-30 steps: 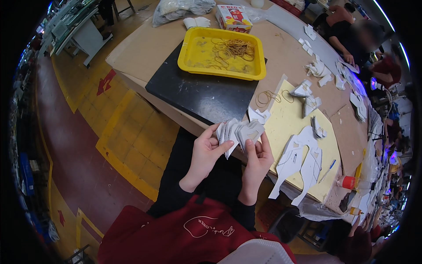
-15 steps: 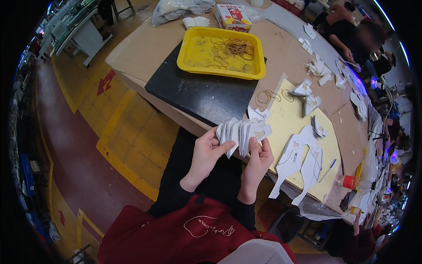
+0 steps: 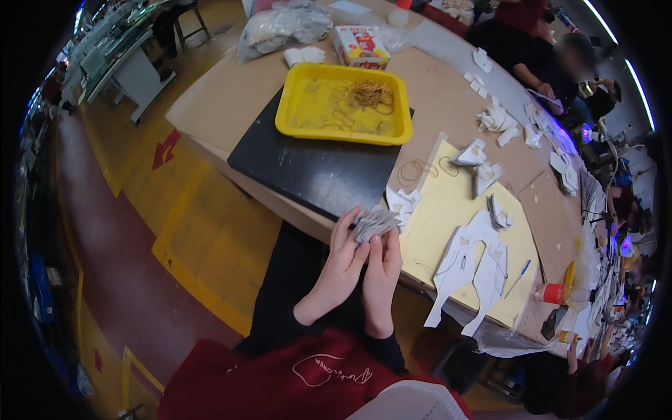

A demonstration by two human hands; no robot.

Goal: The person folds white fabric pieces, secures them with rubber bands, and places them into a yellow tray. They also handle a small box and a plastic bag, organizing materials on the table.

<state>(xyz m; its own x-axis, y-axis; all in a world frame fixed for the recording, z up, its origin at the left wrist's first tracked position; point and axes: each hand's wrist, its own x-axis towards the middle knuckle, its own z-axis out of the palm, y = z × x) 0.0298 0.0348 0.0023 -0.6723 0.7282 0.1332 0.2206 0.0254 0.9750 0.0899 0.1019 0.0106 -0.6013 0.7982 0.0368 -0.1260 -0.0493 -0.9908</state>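
Between my hands is a small stack of cut white-and-grey pieces [image 3: 375, 222], held just off the near edge of the table. My left hand [image 3: 344, 253] grips the stack from its left side, thumb on the near face. My right hand [image 3: 383, 264] closes on it from the right, with its thumb upright against the pieces. More white cut pieces [image 3: 403, 204] lie on the table right beside the stack. Beyond my hands is a black slab [image 3: 308, 171], and a yellow tray [image 3: 336, 133] of rubber bands [image 3: 371, 94] rests on it.
On the yellow sheet [image 3: 420, 238] to the right lie large white pattern pieces [image 3: 458, 255], bundled pieces [image 3: 483, 168] and a blue pen [image 3: 518, 278]. Loose rubber bands [image 3: 416, 170] lie near its far edge. A box [image 3: 361, 47] and a plastic bag [image 3: 283, 31] stand at the back. Another person [image 3: 539, 63] sits across the table.
The stack was fanned out between my hands and is now squeezed together into a compact bundle. My right hand has moved left, closer to my left hand. The view has shifted slightly.
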